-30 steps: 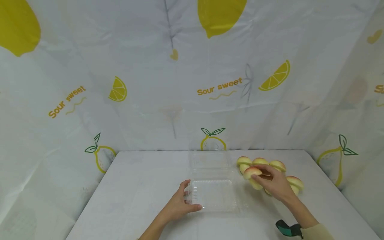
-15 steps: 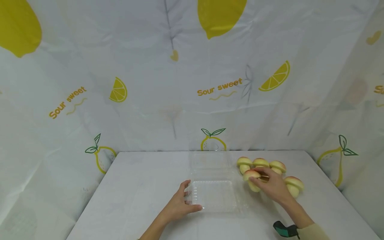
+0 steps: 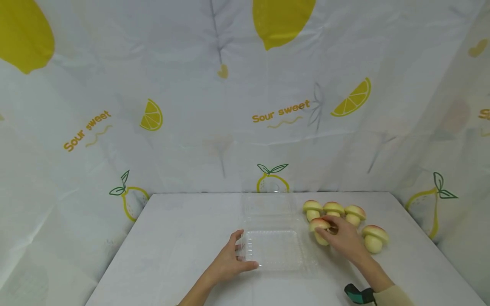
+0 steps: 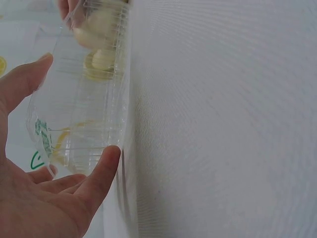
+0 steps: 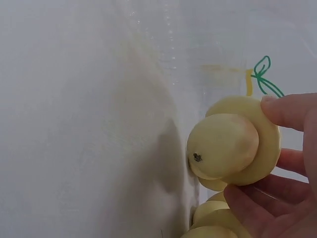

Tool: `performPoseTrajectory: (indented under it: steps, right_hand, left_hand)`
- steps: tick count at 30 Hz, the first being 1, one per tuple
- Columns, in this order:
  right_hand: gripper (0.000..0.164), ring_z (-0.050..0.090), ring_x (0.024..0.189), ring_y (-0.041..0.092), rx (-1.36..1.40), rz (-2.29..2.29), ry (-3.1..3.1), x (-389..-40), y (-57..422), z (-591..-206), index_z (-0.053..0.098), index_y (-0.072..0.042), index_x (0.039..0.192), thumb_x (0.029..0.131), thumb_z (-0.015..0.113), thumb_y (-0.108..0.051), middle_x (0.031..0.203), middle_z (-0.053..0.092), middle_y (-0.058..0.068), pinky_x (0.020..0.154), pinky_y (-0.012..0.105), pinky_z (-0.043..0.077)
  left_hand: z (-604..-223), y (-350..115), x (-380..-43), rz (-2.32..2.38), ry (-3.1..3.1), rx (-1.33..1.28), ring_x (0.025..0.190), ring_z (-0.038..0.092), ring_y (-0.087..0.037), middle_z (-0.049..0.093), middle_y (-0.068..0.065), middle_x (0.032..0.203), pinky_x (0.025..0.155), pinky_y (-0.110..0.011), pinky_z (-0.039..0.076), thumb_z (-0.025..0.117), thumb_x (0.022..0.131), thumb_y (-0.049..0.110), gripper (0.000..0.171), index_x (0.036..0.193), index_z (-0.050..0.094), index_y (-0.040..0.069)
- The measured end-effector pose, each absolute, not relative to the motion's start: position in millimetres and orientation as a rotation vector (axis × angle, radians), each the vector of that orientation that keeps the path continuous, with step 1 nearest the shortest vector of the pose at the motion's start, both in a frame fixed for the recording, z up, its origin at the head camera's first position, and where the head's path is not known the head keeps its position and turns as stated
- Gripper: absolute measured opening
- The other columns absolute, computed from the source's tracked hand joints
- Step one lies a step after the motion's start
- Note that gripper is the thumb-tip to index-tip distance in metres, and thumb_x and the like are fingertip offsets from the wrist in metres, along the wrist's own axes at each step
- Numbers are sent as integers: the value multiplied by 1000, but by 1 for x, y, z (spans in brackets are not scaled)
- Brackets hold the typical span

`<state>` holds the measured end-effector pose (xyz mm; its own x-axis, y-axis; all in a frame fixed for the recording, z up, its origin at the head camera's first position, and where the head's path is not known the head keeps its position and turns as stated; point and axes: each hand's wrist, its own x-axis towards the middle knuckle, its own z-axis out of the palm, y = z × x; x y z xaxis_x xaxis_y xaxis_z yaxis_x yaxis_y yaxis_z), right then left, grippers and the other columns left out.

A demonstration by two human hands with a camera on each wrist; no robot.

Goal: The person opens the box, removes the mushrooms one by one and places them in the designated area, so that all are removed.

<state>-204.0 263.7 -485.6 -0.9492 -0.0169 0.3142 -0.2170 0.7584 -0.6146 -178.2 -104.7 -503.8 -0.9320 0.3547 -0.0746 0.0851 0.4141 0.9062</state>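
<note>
My right hand [image 3: 344,238] grips the cap of a toy mushroom [image 5: 223,144] with a pale stem and a yellow cap tinged red. In the head view this mushroom stands just right of a clear plastic clamshell box [image 3: 273,250], whose lid [image 3: 268,205] lies open toward the wall. At the box's left end, my left hand [image 3: 231,259] holds it between spread thumb and fingers. The left wrist view shows this left hand [image 4: 54,198] around the box's end. Behind and right of the held mushroom are more mushrooms: one [image 3: 312,210], another [image 3: 354,214] and a third [image 3: 374,239].
Everything stands on a white-covered table [image 3: 172,238]. A white curtain [image 3: 183,148] with lemon prints rises behind it and at both sides. A black and green strap [image 3: 357,294] is at the right wrist.
My right hand has drawn the mushroom slightly left and toward me, leaving the mushrooms behind more visible. My left hand and the box have stayed put.
</note>
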Motion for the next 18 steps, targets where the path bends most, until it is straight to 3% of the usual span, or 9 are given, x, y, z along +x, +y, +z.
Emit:
performPoseTrajectory:
  steps: [12, 18]
  right_hand:
    - [44, 66, 92, 26, 245, 955, -2659, -205, 259, -499, 65, 6, 124, 95, 74, -25, 109, 70, 16, 77, 40, 54]
    - [44, 62, 87, 22, 240, 948, -2677, -205, 257, -499, 64, 6, 125, 96, 73, -26, 108, 69, 15, 74, 39, 51]
  left_hand:
    - [-505, -106, -179, 1530, 2416, 406, 124, 55, -45, 28, -23, 161, 93, -55, 52, 89, 80, 35, 106, 158, 22, 9]
    - [-505, -106, -179, 1533, 2413, 402, 123, 56, -45, 29, -23, 161, 92, -55, 52, 89, 80, 34, 105, 158, 22, 9]
